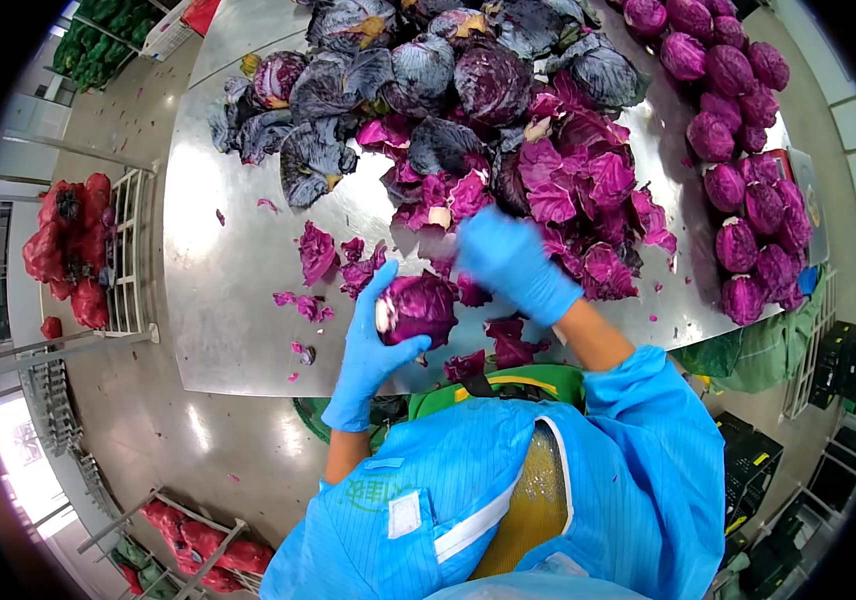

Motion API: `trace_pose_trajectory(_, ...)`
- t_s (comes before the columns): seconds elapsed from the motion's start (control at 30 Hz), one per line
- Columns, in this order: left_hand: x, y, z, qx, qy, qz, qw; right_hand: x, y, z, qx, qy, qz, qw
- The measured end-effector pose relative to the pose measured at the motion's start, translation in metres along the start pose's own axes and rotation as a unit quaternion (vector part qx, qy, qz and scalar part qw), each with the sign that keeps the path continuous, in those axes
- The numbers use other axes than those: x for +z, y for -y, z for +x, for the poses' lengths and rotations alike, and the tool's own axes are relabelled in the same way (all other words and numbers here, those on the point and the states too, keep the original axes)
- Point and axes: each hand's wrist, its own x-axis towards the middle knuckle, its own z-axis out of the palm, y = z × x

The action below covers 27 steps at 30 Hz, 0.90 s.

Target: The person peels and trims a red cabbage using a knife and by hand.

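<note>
Blue-gloved, my left hand [373, 345] is wrapped round the left side of a purple cabbage [420, 308] near the table's front edge. The cabbage's pale cut stem faces left. Just above and right of it is my right hand [508, 255], also in a blue glove, its fingers curled and blurred. A faint, smeared blade-like shape shows at its left, too blurred to make out surely. Loose purple leaves [583, 180] lie beyond my right hand, and smaller leaf pieces [318, 250] are scattered to the left.
Untrimmed dark cabbages [418, 75] are heaped at the back of the metal table [218, 330]. Trimmed purple cabbages [733, 130] line the right edge. Red net sacks [68, 240] stand on a rack at the left, and black crates [748, 470] stand at the lower right.
</note>
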Motion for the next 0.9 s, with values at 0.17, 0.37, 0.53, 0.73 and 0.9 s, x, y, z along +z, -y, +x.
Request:
trace_pose_trajectory(0.17,0.004,-0.004,-0.01,0.018,-0.012,-0.021,1.0,-0.044,-0.033,0.016,0.171,-0.105,0.133,0.971)
trace_pose_trajectory(0.37,0.006,-0.012,-0.002,-0.049,-0.014,0.01,0.999,-0.019,0.042,-0.008,0.107,0.186,0.376,0.901)
trace_pose_trajectory(0.53,0.006,-0.024,0.002,-0.104,0.009,-0.126,0.986,-0.008,0.031,0.003,0.053,0.222,0.386,0.894)
trace_pose_trajectory(0.73,0.002,-0.013,0.005,-0.09,0.025,-0.086,0.992,-0.021,0.02,0.024,-0.031,0.291,0.31,0.905)
trace_pose_trajectory(0.9,-0.006,0.007,0.008,-0.033,0.029,0.017,0.999,-0.018,0.02,0.028,-0.096,0.295,0.238,0.921)
